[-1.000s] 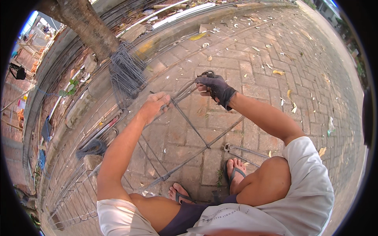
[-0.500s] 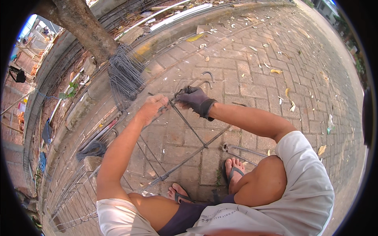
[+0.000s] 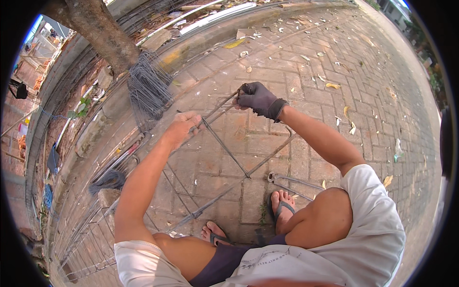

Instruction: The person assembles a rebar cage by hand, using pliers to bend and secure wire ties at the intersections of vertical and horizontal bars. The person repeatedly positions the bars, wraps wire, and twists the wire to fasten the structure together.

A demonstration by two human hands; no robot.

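Rebar frame (image 3: 224,153) of thin dark rods lies on the brick paving (image 3: 306,95), beside a tree trunk (image 3: 103,33) and a stack of bent wire stirrups (image 3: 148,91). Pincers (image 3: 287,179) rest near the sandalled foot (image 3: 282,208). Gloved right hand (image 3: 258,98) is closed on a stirrup (image 3: 222,105); bare left hand (image 3: 184,126) grips a rod.

A dark grey glove (image 3: 260,99) covers the right hand, above reddish-brown brick paving (image 3: 306,81) and grey steel rods (image 3: 224,148).
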